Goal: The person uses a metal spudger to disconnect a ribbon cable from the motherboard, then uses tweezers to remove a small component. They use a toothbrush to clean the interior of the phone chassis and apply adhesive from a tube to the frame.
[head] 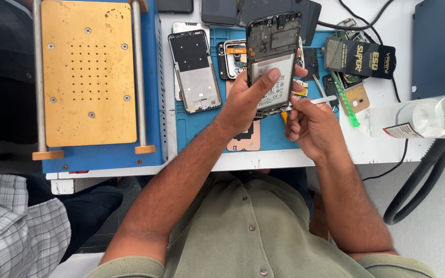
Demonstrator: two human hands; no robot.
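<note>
Olive shirt (243, 226) fills foreground. Left hand (248, 98) grips an opened phone (273, 56) by its edges, raised above the blue mat (197, 128) on the counter (387, 144). Right hand (312, 126) pinches a thin tool (318, 101) at the phone's lower edge. Judged light, stiff, fragile inside; hold by frame.

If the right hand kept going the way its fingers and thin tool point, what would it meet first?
The right hand points its thin flat metal tool up-left at the opened black phone with exposed battery held in the left hand. It would probably meet that phone's lower edge first, though depth is unclear.
</note>
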